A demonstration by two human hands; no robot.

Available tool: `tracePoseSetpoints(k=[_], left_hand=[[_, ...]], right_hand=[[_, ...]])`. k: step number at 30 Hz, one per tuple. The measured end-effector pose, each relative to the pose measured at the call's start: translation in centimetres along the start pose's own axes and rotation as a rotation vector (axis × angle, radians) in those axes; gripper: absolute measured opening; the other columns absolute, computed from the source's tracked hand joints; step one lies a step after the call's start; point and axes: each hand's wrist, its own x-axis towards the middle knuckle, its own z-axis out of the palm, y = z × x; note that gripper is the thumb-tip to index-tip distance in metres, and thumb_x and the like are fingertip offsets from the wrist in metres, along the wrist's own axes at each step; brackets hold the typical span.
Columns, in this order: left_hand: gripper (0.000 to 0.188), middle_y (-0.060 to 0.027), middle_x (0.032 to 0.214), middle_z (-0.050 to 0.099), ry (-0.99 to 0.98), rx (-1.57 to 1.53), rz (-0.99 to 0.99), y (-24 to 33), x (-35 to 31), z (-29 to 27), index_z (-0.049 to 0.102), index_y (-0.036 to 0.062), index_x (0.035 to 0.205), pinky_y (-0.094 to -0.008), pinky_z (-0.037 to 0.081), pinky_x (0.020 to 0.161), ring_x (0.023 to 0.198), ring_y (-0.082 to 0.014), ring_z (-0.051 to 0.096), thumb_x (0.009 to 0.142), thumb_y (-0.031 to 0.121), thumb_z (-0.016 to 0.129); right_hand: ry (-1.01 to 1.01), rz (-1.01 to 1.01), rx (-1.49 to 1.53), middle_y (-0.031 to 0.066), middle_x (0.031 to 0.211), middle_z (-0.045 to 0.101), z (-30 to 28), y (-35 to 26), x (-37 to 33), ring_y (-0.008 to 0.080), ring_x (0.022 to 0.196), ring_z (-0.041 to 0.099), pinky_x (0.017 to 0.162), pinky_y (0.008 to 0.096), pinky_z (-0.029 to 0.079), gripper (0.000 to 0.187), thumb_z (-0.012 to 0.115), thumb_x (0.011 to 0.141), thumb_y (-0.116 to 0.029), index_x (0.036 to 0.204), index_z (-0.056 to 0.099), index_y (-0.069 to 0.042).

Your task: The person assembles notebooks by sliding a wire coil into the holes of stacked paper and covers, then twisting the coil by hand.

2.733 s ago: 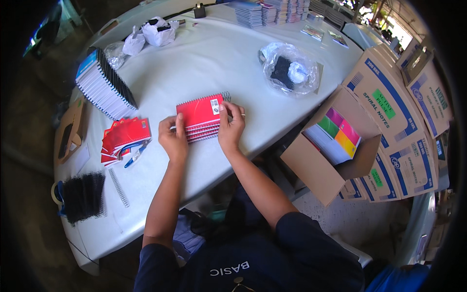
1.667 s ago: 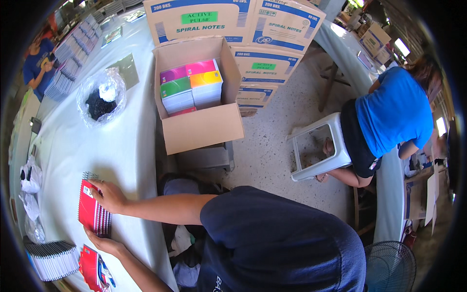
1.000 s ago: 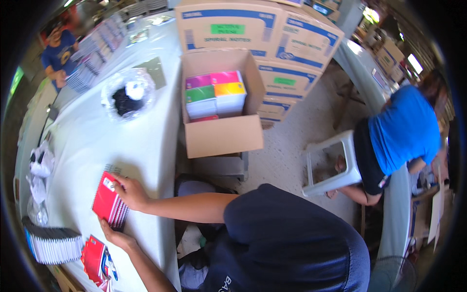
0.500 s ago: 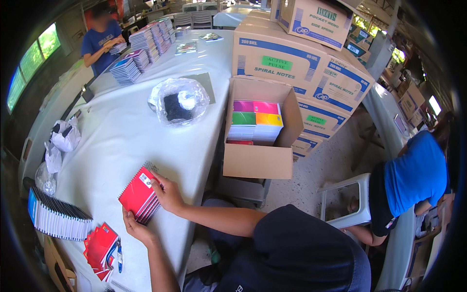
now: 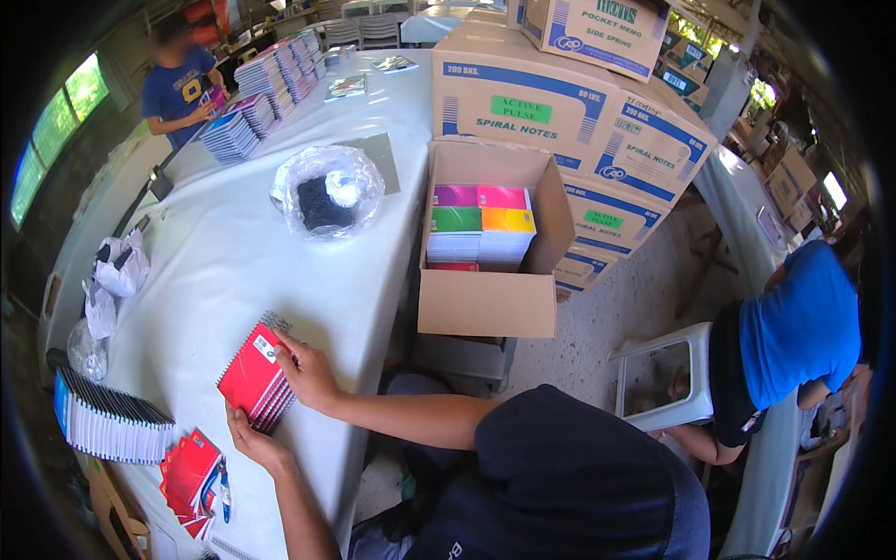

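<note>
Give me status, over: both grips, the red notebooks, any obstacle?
Left grip on near end, right grip on far end of red spiral notebook stack. Top cover up. Fanned red booklets near left grip, seemingly not in the way.

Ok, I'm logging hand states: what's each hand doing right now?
Left hand: closed, holding the near end of the red spiral notebook stack.
Right hand: closed, holding the same stack near its white label.

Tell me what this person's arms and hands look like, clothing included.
The right arm has a short, dark navy sleeve, forearm bare. The left hand and right hand are ungloved. Any left sleeve is out of view.
</note>
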Motion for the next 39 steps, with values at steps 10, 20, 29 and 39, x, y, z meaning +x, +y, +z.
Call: tracePoseSetpoints(k=[10,20,29,39], left_hand=[[0.040,-0.0145,0.111,0.059,0.045,-0.068,-0.104,0.8,-0.6,-0.7,0.050,-0.0042,0.124,-0.0324,0.047,0.082,0.096,-0.0206,0.058,0.090,0.012,0.038],[0.044,-0.0212,0.121,0.052,0.266,0.804,0.604,6.8,1.7,-7.5,0.047,0.0004,0.124,-0.0394,0.036,0.099,0.117,-0.0339,0.047,0.082,0.010,0.054],[0.038,-0.0081,0.123,0.053,-0.014,1.643,0.617,5.7,2.5,-20.4,0.056,0.0097,0.116,-0.0475,0.032,0.098,0.115,-0.0258,0.047,0.078,0.012,0.057],[0.031,-0.0099,0.070,0.055,0.169,0.494,0.108,11.4,-8.6,-7.8,0.057,-0.0031,0.075,-0.0301,0.041,0.067,0.069,-0.0172,0.049,0.091,0.023,0.053]], right_hand=[[-0.161,0.207,-0.128,0.0250,0.097,0.062,-0.9,-1.8,-1.3,0.0341,0.086,0.063,0.074,0.0358,0.048,0.037,0.047,0.093,-0.023,0.125,0.050,-0.004],[-0.065,-0.075,0.035,0.0219,0.145,0.024,-2.3,-0.3,-1.1,0.0310,0.136,0.020,0.110,0.0367,0.014,0.057,0.041,0.096,-0.028,0.139,0.022,0.004],[-0.173,-0.543,-0.002,0.0251,0.142,0.025,-2.9,-3.2,-3.8,0.0428,0.134,0.015,0.108,0.0530,0.009,0.059,0.049,0.087,-0.016,0.136,0.023,0.005],[-0.830,-0.661,-0.185,0.0161,0.140,0.033,-2.8,-10.0,-7.9,0.0390,0.129,0.031,0.105,0.0511,0.024,0.060,0.061,0.076,-0.008,0.132,0.039,-0.002]])
